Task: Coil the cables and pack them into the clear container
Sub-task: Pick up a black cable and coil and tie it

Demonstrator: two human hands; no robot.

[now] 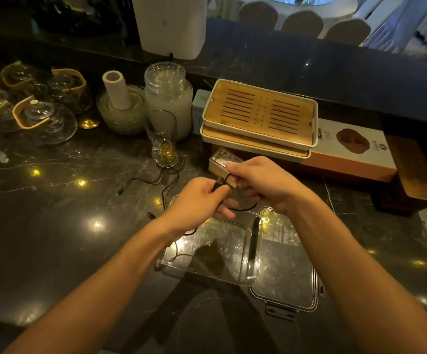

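Both forearms reached in from the bottom corners and met above the far edge of the clear container (211, 254), which sat open on the dark marble counter (53, 226) with its lid (284, 264) lying flat at its 3 o'clock side. The left hand (197, 203), knuckles up, had its fingers curled and pinched on a thin black cable (167, 185), and the right hand (261, 182), at the left hand's 2 o'clock and almost touching it, gripped the same cable between thumb and bent fingers. A short loop of cable hung below the 2 hands, while the rest trailed off toward 10 o'clock across the counter, ending in a plug (119, 192) near a drinking glass (162, 139). A second plug (151, 215) lay at the left wrist's 9 o'clock. 2 stacked bamboo trays (261, 113) stood at the hands' 12 o'clock
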